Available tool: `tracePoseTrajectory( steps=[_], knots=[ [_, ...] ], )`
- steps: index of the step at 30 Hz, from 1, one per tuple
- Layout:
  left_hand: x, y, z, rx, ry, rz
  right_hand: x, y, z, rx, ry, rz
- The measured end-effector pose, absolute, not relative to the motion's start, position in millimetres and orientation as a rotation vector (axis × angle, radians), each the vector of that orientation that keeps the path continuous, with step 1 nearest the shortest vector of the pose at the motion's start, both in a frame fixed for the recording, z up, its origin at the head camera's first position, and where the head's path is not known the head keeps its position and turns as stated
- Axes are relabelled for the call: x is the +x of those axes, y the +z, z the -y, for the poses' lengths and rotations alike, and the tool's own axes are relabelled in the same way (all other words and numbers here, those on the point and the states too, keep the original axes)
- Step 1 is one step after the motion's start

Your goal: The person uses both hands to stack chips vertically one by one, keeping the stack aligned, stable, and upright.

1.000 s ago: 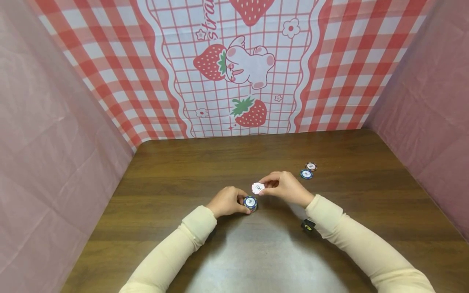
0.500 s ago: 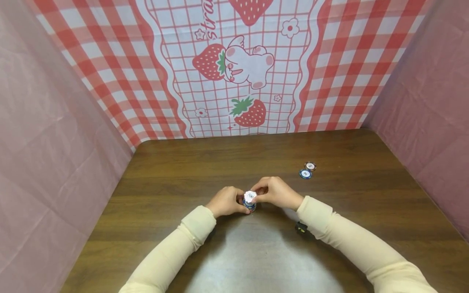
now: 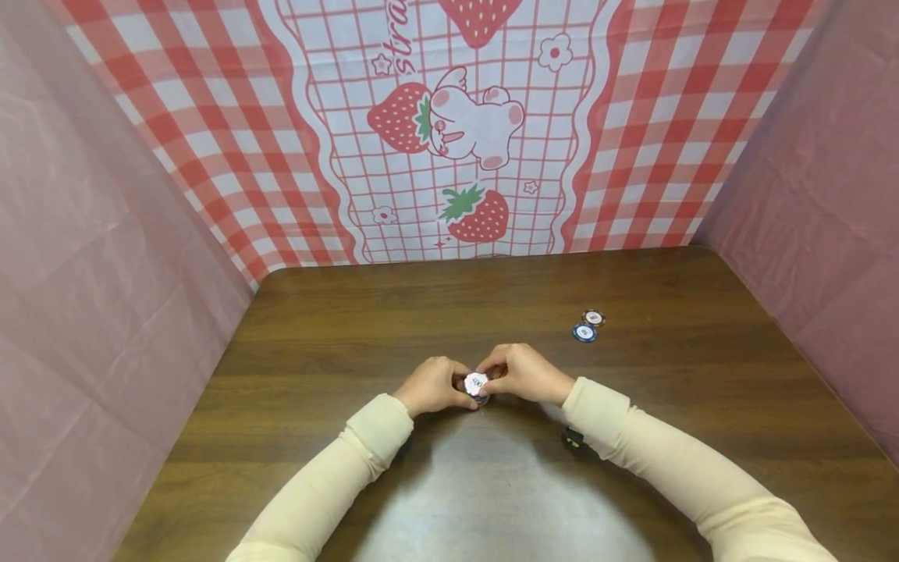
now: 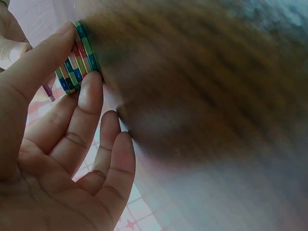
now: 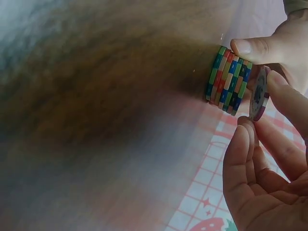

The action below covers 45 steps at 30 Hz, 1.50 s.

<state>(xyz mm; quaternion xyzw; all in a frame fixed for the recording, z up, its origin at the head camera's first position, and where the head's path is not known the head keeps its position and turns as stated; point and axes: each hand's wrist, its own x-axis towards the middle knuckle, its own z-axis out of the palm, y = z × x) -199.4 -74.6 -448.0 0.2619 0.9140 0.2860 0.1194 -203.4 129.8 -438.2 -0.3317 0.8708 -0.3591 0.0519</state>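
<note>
Near the middle of the table, my left hand (image 3: 433,386) grips a short stack of poker chips (image 5: 226,79) between thumb and fingers. Chips with green, red and blue edge blocks make up the stack. My right hand (image 3: 525,373) pinches a single poker chip (image 3: 474,383) by its rim, its pale face marked 500. In the right wrist view this chip, with a dark red edge patch, is slightly tilted and a small gap parts it from the stack's top. From the head view the held chip hides most of the stack.
Two more poker chips lie farther back to the right: a blue-rimmed chip (image 3: 584,333) and, against it, a dark-rimmed chip (image 3: 594,318). Behind the brown wooden table (image 3: 337,312) hangs a checked strawberry cloth (image 3: 477,156); pink cloth walls flank both sides.
My right hand has moved left and toward me, bringing the pinched poker chip from beside the stack to just over it. The left hand has stayed on the stack.
</note>
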Motion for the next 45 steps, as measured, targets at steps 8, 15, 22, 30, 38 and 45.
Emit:
tracePoseTrajectory(
  steps=[8,15,22,30,38,45],
  knots=[
    [-200.4,-447.0,76.2,0.765,0.827,-2.688,-203.9,-438.1,-125.6,-1.028,-1.052,-2.68],
    [-200.7,-447.0,76.1,0.746,0.839,-2.68,-203.4,-437.5,-124.4,-1.02,-1.009,-2.714],
    [-200.6,-448.3,75.5,0.783,0.842,-2.693,-202.8,-439.0,-125.0,-1.016,-0.969,-2.722],
    [-199.5,-448.2,75.0,0.775,0.859,-2.685,-202.6,-440.4,-125.4,-1.016,-0.949,-2.717],
    [-199.6,-448.5,74.3,0.77,0.833,-2.691,-203.0,-441.6,-125.4,-0.998,-0.939,-2.714],
    [-199.7,-448.8,74.2,0.759,0.841,-2.692,-202.5,-440.6,-126.4,-0.985,-0.953,-2.703]
  ],
)
